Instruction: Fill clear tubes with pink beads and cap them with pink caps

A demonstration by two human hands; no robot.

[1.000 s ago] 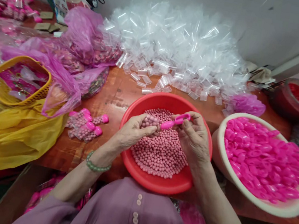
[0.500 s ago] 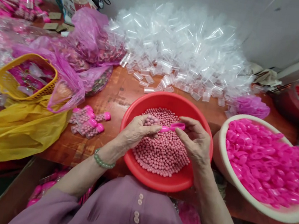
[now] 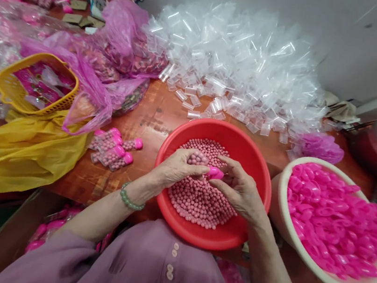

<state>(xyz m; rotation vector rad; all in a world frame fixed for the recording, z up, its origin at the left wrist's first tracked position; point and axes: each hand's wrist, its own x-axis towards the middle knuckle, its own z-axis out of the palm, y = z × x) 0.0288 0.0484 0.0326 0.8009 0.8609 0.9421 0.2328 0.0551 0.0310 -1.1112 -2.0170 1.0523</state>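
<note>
My left hand (image 3: 177, 167) is closed around a small clear container (image 3: 197, 158) filled with pink beads. A bright pink plastic cap (image 3: 215, 173) sits at the right end of that container, beside my left thumb. My right hand (image 3: 243, 187) pinches the cap from the right, thumb below and fingers above; its exact fit on the container is hidden by my fingers. Both hands hang over a red basin (image 3: 262, 171) with a layer of loose pink beads (image 3: 196, 204) inside. A green bead bracelet (image 3: 131, 199) circles my left wrist.
A white tub (image 3: 289, 223) of pink caps stands at the right. Clear plastic containers (image 3: 237, 54) are heaped along the wall. Several filled, capped containers (image 3: 112, 149) lie left of the basin, near a yellow basket (image 3: 3, 85), a yellow bag (image 3: 27, 155) and purple bags (image 3: 124, 23).
The pink cap has turned, from showing its open loop to lying in line with the container's end. My right hand has shifted slightly left and down toward my left. The view has shifted a little.
</note>
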